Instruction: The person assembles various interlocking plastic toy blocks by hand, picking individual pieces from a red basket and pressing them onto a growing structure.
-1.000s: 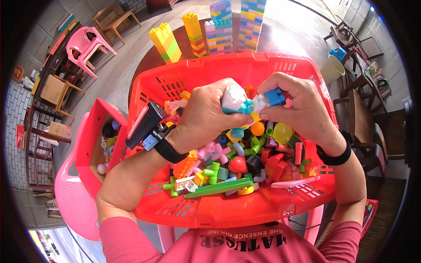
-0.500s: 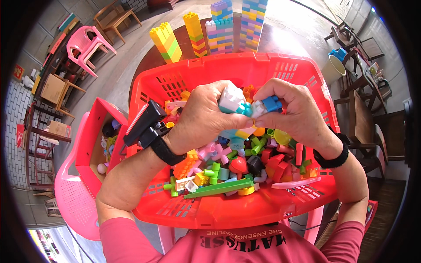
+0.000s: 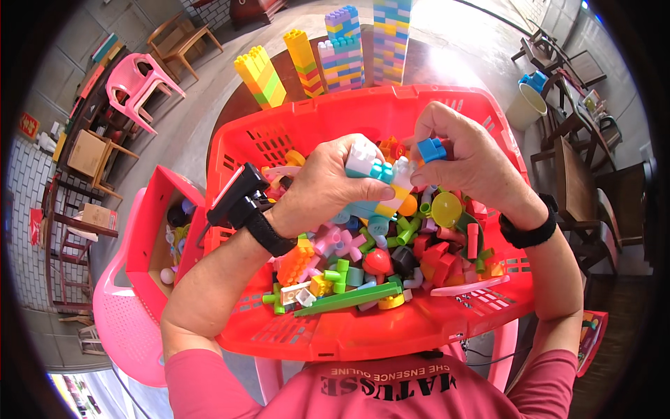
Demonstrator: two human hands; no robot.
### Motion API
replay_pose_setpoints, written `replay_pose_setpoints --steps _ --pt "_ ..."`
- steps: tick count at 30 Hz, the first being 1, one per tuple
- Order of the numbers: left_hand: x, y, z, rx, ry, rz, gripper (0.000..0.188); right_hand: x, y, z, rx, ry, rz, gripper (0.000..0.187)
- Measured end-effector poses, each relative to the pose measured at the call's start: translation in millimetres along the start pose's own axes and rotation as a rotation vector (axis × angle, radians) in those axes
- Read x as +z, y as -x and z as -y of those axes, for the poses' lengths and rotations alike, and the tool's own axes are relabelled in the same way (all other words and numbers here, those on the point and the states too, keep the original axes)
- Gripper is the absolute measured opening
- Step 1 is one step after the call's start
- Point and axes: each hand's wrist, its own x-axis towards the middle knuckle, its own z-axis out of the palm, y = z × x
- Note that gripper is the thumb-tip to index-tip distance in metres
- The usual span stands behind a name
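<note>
My left hand (image 3: 322, 180) is closed around an assembly of toy building bricks (image 3: 400, 187) in white, teal, yellow and light blue, with round light-blue parts at its lower end. To the right, my right hand (image 3: 476, 159) pinches a small blue brick (image 3: 431, 149) between thumb and fingers, slightly apart from the assembly. Both hands are over a red plastic basket (image 3: 335, 342). Beneath them lies a heap of mixed toy pieces, among them a long green piece (image 3: 349, 299), a red rounded piece (image 3: 377, 262) and a yellow disc (image 3: 447, 209).
Beyond the basket, several brick towers stand on a dark round table, including a yellow-green one (image 3: 261, 78) and a tall multicoloured one (image 3: 391, 42). A red box (image 3: 150, 230) of toys rests on a pink chair (image 3: 122, 321) at left. Wooden chairs line the right.
My right hand has drawn up and to the right, carrying the blue brick away from the assembly. The white brick formerly beside the blue one now stays with the assembly in my left hand.
</note>
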Motion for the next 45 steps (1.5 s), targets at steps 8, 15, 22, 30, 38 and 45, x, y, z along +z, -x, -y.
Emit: replay_pose_setpoints --steps 8,15,22,30,38,45 --pt "-2 0 2 0.029 -0.138 -0.059 0.036 11 -1 -1 -0.143 -0.131 -0.138 0.031" --pt "9 2 4 0.128 -0.299 -0.103 0.052 16 -1 2 -0.145 0.042 -0.037 0.032" --pt "13 3 0 0.185 -0.319 -0.124 0.058 28 -4 5 -0.137 -0.006 -0.074 0.034" --pt "11 5 4 0.193 -0.425 -0.051 0.074 31 -8 -2 -0.073 0.11 0.029 0.039" --pt "4 -8 10 0.243 0.064 -0.117 0.058 31 -9 -12 -0.269 0.125 -0.163 0.072" --pt "2 -1 -2 0.295 0.171 -0.107 0.06 45 -1 -4 -0.167 -0.186 -0.049 0.093"
